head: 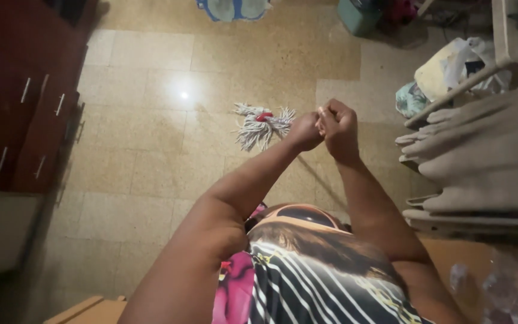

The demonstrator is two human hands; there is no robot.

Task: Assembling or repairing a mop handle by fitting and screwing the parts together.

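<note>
Both hands meet out in front of the body, fists touching. The left hand (304, 131) is clenched, and the right hand (338, 127) is clenched just beside it. Both appear to be gripping the top of a thin mop handle (316, 174), which is hard to make out against the floor. The string mop head (262, 124), white with a red centre, lies spread on the tiled floor (151, 150) just to the left of the left hand. Further left stands a dark red cabinet (19, 102) with metal pulls, well apart from the hands. Close on the right, grey folded cloth (487, 156) is heaped on a rack, with a bundle of bags (451, 72) beyond it. A teal bin (360, 15) sits far ahead.
</note>
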